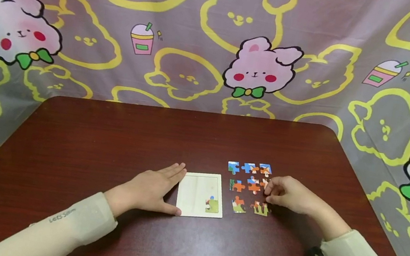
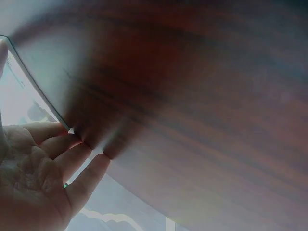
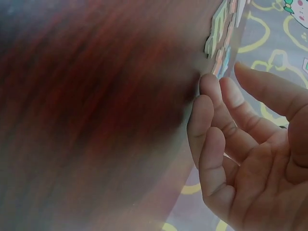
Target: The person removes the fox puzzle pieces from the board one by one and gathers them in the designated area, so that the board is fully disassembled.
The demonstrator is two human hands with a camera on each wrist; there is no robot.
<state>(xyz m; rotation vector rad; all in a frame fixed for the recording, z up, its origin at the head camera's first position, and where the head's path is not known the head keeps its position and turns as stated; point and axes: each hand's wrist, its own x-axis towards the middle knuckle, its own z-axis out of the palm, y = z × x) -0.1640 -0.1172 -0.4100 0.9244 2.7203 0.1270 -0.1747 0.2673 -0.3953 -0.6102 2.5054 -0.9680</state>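
A pale wooden puzzle tray (image 1: pixel 195 193) lies on the table, with one green jigsaw piece (image 1: pixel 212 205) in its lower right corner. My left hand (image 1: pixel 148 188) spreads along the tray's left side, thumb touching the lower corner and fingertips at the upper one. To the tray's right, loose jigsaw pieces (image 1: pixel 238 186) are laid out in rows. At the right end of the middle row, my right hand (image 1: pixel 292 195) reaches a white-and-orange piece (image 1: pixel 264 184), its fingers bent and partly covering it. Between thumb and fingers the right wrist view shows a gap without a held piece.
The dark red-brown table (image 1: pixel 128 134) has rounded far corners. Behind it and at both sides hangs a patterned cloth (image 1: pixel 195 33) with cartoon rabbits. A small dark object (image 1: pixel 316 255) shows by the right sleeve.
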